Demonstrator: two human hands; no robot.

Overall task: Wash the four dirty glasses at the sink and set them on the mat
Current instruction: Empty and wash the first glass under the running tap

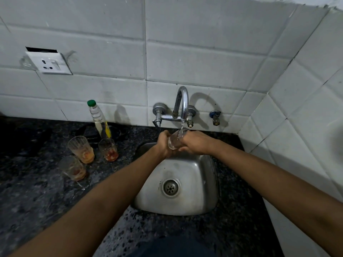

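Rinsing one glass under the tap

Holding a clear glass (pixel 175 140) tilted over the sink (pixel 187 201), I see my left hand (pixel 164 143) and right hand (pixel 194 141) both wrapped around it under the running tap (pixel 182 102). Three dirty glasses (pixel 81 149) stand on the counter (pixel 37 182), left of the sink.

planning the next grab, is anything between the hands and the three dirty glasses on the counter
Nothing visible blocks them. The three dirty glasses stand in the open on the counter, left of the sink. Both the left hand and the right hand hold a glass under the tap.
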